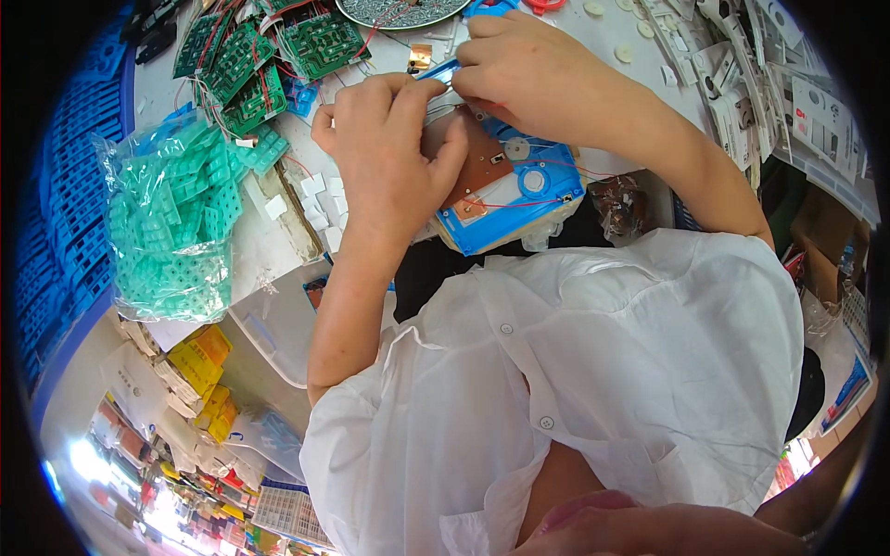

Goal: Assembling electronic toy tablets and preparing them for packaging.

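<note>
A thin blue stick-like tool [436,67] is pinched in the closed fingers of the right hand [528,69]. Its tip is pointed down toward the left hand [389,153]. The fingers of the left hand are curled and pressed down on a flat blue plastic case with a brown board inside [510,190]. The case is held flat on the white table [612,32], just under both hands and close to the body. A round white part and thin red wires are seen on the open case. How tightly the left fingers grip cannot be told, since the fingertips are partly hidden.

Beside the left hand, small white square pieces [320,199] are spread on the table. Further left, a clear plastic bag full of small green plastic parts [171,218] is laid. Above it, a pile of green circuit boards with red wires [255,56] is stacked. A round grey metal plate [399,11] is seen at the top edge. At the right, white printed cards [788,93] are heaped. A small clear bag with dark bits [619,202] is placed just beside the blue case. Yellow packs [199,357] are stored lower down on the left. A white buttoned shirt [603,371] is worn by the person.
</note>
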Tool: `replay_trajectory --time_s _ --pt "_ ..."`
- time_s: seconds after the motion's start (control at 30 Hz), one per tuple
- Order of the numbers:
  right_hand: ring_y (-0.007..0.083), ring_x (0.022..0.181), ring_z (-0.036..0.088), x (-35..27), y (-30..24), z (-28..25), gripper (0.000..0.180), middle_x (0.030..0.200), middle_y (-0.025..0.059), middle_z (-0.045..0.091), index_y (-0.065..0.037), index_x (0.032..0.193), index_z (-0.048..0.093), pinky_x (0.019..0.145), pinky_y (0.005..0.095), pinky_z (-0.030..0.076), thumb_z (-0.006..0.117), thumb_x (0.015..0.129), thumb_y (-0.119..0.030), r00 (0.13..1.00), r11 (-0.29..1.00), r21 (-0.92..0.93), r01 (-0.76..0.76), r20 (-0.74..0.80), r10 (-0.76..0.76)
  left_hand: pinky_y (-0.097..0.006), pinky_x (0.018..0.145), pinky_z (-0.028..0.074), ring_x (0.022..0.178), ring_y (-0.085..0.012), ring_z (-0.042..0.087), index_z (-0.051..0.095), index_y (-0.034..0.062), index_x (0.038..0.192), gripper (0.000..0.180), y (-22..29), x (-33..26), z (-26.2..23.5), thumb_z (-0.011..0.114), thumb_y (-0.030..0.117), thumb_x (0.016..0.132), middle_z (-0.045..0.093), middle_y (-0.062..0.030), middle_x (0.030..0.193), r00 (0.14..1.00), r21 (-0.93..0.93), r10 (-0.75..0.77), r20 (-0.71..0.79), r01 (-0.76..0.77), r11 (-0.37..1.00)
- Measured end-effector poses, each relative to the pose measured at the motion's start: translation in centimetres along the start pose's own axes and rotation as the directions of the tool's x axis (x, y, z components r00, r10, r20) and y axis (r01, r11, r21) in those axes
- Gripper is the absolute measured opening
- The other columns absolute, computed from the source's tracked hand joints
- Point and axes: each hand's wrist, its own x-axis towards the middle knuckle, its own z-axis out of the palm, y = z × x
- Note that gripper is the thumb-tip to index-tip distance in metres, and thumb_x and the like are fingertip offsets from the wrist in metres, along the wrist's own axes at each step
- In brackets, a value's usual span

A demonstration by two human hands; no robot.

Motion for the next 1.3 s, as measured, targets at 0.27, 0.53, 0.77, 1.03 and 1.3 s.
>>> replay_trajectory --time_s 0.27,0.53,0.77,1.03,1.3 --pt "0.0256 0.086 0.060 -0.8 -0.2 0.5 0.010 0.082 0.0062 0.065 -0.006 0.087 0.068 0.080 0.0384 0.050 0.075 0.080 -0.010 0.988 0.997 0.056 -0.058 -0.141 0.066 -0.046 0.092 0.030 0.096 -0.0214 0.056 0.076 0.0172 0.091 0.019 -0.6 0.2 1.6 0.082 0.022 0.073 0.064 0.0025 0.095 0.997 0.052 0.075 0.000 -0.074 0.996" --pt "0.0302 0.103 0.054 -2.1 -0.3 1.6 0.019 0.100 0.0099 0.061 -0.005 0.094 0.066 0.091 0.0424 0.045 0.075 0.077 -0.007 0.962 0.950 0.304 -0.076 -0.226 0.150 -0.043 0.088 0.030 0.093 -0.0203 0.057 0.071 0.0166 0.080 0.010 -0.9 -0.9 1.1 0.080 0.018 0.077 0.063 0.0034 0.091 0.997 -0.029 -0.014 -0.074 0.012 1.000" --pt "0.0295 0.115 0.047 -2.7 -1.5 2.4 0.010 0.119 0.0041 0.064 -0.008 0.091 0.071 0.102 0.0403 0.039 0.077 0.085 -0.013 0.917 0.935 0.294 -0.198 -0.282 0.283 -0.043 0.088 0.030 0.093 -0.0206 0.057 0.070 0.0163 0.081 0.011 -1.0 -1.3 1.4 0.080 0.017 0.078 0.063 0.0026 0.092 0.995 -0.019 -0.017 -0.097 0.015 1.000" --pt "0.0336 0.127 0.038 -2.9 -3.1 3.5 0.007 0.136 0.0070 0.058 -0.010 0.091 0.073 0.112 0.0451 0.032 0.075 0.086 -0.015 0.848 0.861 0.368 -0.350 -0.266 0.458 -0.043 0.090 0.032 0.094 -0.0206 0.058 0.073 0.0160 0.084 0.010 -0.8 -1.3 1.3 0.081 0.018 0.078 0.065 0.0013 0.092 0.996 0.014 -0.030 -0.089 0.031 0.999" --pt "0.0334 0.128 0.038 -3.1 -2.9 4.1 0.008 0.138 0.0059 0.057 -0.011 0.092 0.074 0.112 0.0459 0.031 0.076 0.085 -0.015 0.854 0.888 0.324 -0.327 -0.302 0.425 -0.045 0.093 0.031 0.096 -0.0226 0.056 0.071 0.0144 0.083 0.011 -0.8 -1.4 1.4 0.081 0.017 0.078 0.063 0.0007 0.095 0.996 -0.015 -0.033 -0.080 0.032 0.999"
